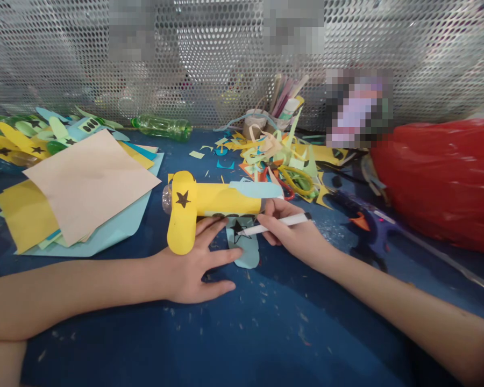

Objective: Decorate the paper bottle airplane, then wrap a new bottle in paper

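Observation:
A toy plane (226, 198), made of a clear bottle wrapped in yellow paper, lies on the blue table. It has a yellow propeller-like strip (182, 236) with a black star, and light blue paper pieces. My right hand (292, 228) grips a white marker (280, 221), its tip at a black star on the light blue wing (248, 255). Spread flat, my left hand (196, 263) rests beside the plane, some fingertips under its body and one on the wing's edge. Part of the wing is hidden beneath the body.
Stacked coloured paper (92, 183) lies at left, with other paper-covered bottles (28, 142) behind. A green bottle (161, 128) lies at the back. Paper scraps (266, 153) and yellow-handled scissors (296, 180) are beyond the plane. At right are a glue gun (377, 223) and a red plastic bag (439, 183).

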A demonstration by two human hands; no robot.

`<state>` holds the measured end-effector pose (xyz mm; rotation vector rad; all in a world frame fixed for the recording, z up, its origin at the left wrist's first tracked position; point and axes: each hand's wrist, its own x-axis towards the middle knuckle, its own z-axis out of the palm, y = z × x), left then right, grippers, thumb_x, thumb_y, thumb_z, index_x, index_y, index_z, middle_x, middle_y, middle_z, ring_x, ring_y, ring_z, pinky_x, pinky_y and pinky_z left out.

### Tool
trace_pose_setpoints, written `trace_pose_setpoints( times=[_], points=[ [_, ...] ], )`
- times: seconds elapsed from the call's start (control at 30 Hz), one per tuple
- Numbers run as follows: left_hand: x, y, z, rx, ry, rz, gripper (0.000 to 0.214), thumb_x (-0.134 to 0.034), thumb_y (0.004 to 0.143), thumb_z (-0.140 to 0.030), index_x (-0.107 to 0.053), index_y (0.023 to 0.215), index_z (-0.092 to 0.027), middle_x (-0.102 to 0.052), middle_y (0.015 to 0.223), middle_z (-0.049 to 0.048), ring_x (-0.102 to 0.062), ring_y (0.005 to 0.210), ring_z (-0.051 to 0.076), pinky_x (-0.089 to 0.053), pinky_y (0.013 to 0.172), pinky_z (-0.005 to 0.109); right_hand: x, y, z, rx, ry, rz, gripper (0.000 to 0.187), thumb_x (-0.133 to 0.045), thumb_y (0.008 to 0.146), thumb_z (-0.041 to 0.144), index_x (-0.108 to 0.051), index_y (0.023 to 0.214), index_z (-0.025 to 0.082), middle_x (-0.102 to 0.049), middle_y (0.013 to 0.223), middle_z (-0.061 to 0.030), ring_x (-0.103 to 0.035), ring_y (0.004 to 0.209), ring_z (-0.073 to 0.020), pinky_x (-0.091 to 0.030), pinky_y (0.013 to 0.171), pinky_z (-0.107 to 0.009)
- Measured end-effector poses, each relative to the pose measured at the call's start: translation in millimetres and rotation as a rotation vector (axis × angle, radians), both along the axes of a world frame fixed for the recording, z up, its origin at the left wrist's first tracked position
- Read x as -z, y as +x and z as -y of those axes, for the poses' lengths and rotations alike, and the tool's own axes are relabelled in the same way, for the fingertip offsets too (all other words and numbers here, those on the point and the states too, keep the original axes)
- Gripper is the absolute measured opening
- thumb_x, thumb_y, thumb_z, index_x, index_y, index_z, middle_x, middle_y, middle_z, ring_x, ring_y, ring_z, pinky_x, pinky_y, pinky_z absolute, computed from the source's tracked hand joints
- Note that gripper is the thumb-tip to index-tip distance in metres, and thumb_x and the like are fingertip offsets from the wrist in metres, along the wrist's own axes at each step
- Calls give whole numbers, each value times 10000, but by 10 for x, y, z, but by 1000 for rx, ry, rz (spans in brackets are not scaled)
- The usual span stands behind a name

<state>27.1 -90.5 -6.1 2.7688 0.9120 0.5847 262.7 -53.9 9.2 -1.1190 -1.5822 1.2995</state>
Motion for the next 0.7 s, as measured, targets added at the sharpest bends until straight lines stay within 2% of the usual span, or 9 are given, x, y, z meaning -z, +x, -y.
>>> trace_pose_setpoints(
  times=[0.7],
  points=[
    [5, -2, 1, 6, -7, 8, 492, -614, 841, -518, -617, 1262, -263, -321, 1517, 149, -331, 1360, 406, -319, 1091, 588, -6, 1, 17, -45, -42, 0, 263, -588, 842, 222, -405, 653, 222, -469, 376, 98, -356, 330, -40, -225, 368, -201]
  ],
)
